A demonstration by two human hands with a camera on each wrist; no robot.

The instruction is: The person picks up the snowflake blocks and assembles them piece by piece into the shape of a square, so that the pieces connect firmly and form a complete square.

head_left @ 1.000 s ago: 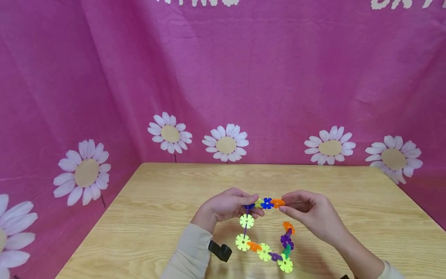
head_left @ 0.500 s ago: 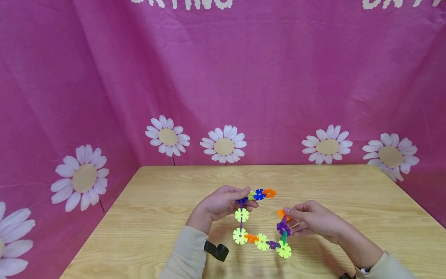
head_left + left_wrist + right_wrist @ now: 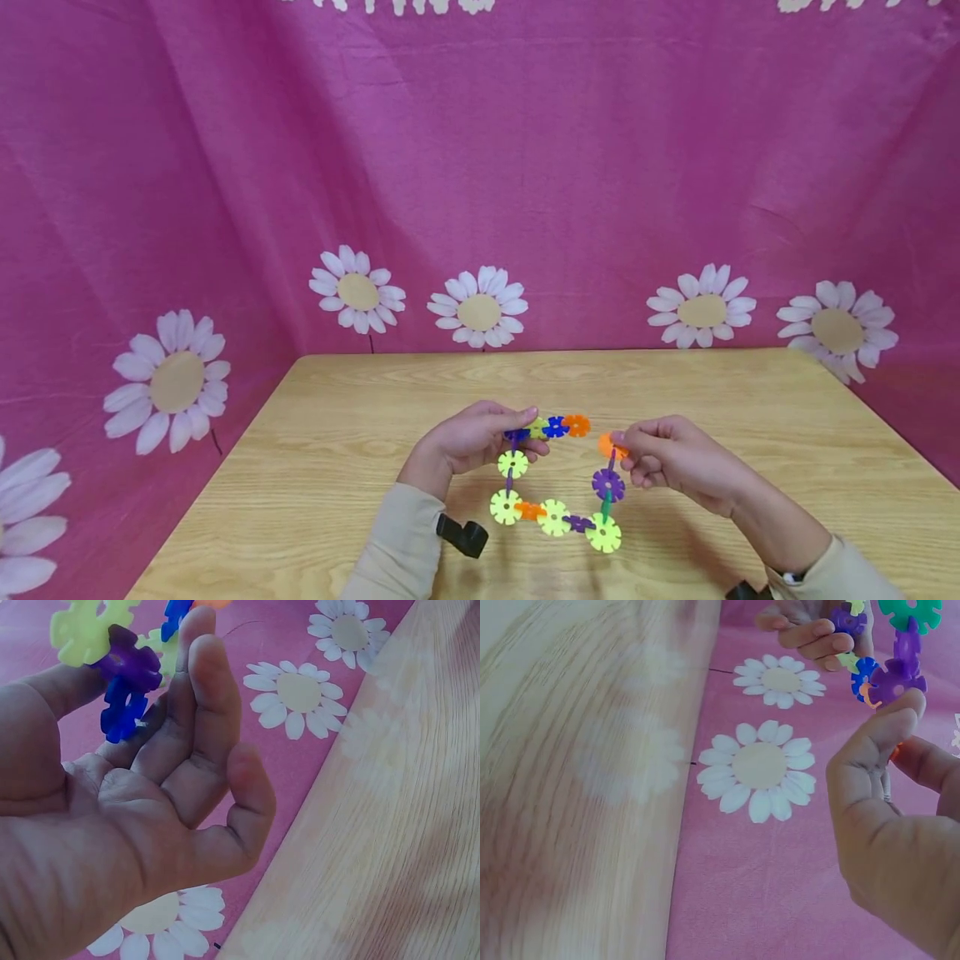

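Observation:
A chain of notched plastic snowflake discs hangs in the air as a square with a gap at its top right corner. In the head view my left hand (image 3: 480, 440) pinches the top left corner at a blue disc (image 3: 517, 435), between thumb and fingers. The top row ends in an orange disc (image 3: 577, 426). My right hand (image 3: 686, 462) pinches another orange disc (image 3: 609, 445), the upper end of the right side, apart from the first. Below it hang a purple disc (image 3: 608, 485), a green disc (image 3: 607, 507) and a yellow disc (image 3: 603, 533). In the left wrist view the left hand's outer fingers (image 3: 214, 697) are loosely bent.
Beneath the hands lies a wood-grain table (image 3: 360, 433). Behind and to the left hangs a pink cloth (image 3: 570, 192) printed with white daisies (image 3: 478, 312). A black wrist camera (image 3: 462, 536) sits on the left sleeve, with another (image 3: 746, 590) at the right.
My right hand has let go of the top row's orange disc and now pinches the orange disc ending the right side. That end has risen closer to the top row. The left hand keeps its hold.

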